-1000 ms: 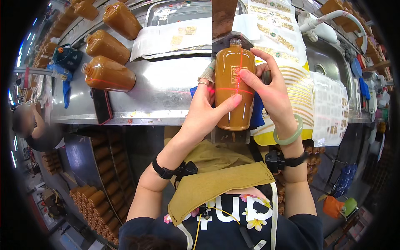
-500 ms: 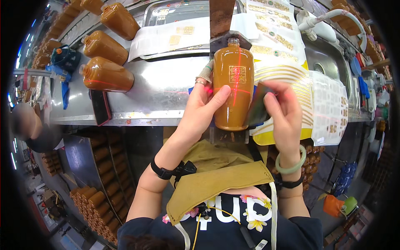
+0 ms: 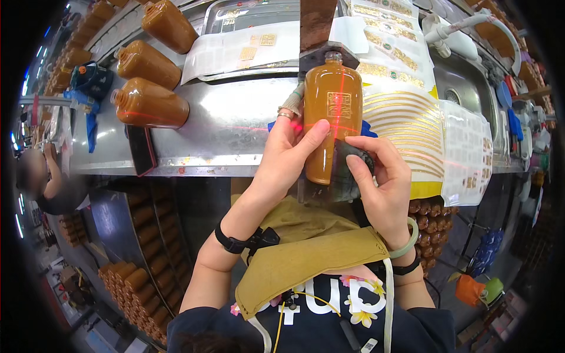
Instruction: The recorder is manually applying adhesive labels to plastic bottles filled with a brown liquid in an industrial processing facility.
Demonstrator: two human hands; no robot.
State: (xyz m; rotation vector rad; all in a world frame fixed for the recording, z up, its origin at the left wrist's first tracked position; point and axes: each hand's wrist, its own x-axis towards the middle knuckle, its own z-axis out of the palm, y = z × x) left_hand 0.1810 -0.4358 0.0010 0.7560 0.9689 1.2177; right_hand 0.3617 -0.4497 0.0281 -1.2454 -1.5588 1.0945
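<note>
A glossy brown bottle (image 3: 321, 126) with a clear neck lies in a holder in front of me, neck pointing away. A square gold decal (image 3: 340, 105) sits on its upper face, crossed by red laser lines. My left hand (image 3: 282, 156) grips the bottle's left side, thumb on top; one finger wears a knitted finger cover (image 3: 292, 101). Pinched in my right hand (image 3: 385, 185) is a dark, thin, flat piece (image 3: 346, 179), held against the bottle's lower right. Whether it is a scraper or a cloth I cannot tell.
Several brown bottles (image 3: 154, 103) lie on the metal bench at left, by a phone (image 3: 141, 150). Sheets with gold strips (image 3: 406, 117) and a decal sheet (image 3: 468, 153) spread at right, before a sink (image 3: 471, 85) with a white tap. A dark metal post (image 3: 318, 23) rises beyond the bottle.
My right hand has moved left and down, bringing the dark piece from beside the bottle onto its lower right part. My left hand keeps its grip.
</note>
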